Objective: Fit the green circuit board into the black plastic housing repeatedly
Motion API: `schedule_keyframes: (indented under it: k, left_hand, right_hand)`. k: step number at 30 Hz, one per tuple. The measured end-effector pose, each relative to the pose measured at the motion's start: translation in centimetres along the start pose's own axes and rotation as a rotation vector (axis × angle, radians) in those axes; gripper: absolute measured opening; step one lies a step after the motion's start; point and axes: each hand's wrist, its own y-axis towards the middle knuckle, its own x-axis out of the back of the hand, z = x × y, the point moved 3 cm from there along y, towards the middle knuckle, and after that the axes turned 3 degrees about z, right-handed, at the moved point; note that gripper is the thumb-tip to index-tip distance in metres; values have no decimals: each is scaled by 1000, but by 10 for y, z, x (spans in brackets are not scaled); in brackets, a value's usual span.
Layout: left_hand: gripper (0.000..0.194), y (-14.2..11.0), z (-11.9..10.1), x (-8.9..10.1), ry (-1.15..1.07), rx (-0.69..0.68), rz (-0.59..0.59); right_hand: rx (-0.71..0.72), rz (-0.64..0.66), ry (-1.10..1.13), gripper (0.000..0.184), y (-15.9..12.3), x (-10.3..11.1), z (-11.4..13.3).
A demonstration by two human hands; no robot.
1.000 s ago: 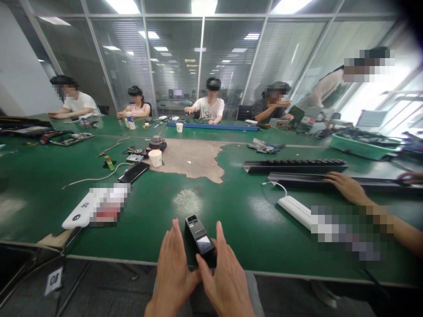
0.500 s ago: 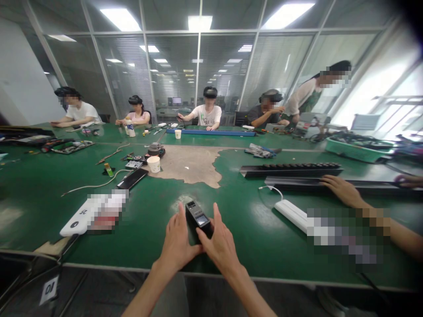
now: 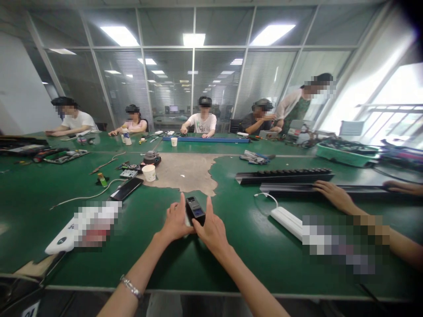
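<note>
Smooth, plastic-looking black device (image 3: 194, 205), glossy green tabletop (image 3: 257, 246), paper cup (image 3: 149, 173).

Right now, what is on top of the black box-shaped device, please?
A small rectangular bluish screen shows on the device; the right hand hides part of the device's near end.

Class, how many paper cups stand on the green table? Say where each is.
2. One paper cup stands near the left edge of the brown patch; the other cup is farther back, before the blue bar. Others may be hidden.
</note>
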Motion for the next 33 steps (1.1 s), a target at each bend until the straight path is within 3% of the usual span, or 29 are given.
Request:
schedule_keyframes:
  k: [9, 17, 33]
  left_hand:
    - [118, 18, 12, 0, -51, -78, -90]
    - [114, 28, 23, -9, -105, -85, -82]
    - [128, 31, 22, -12, -141, -38, -26]
  right_hand:
    - [203, 18, 13, 92, 23, -5, -6]
    - [212, -6, 103, 90, 40, -18, -13]
    - [174, -73, 149, 89, 41, -9, -8]
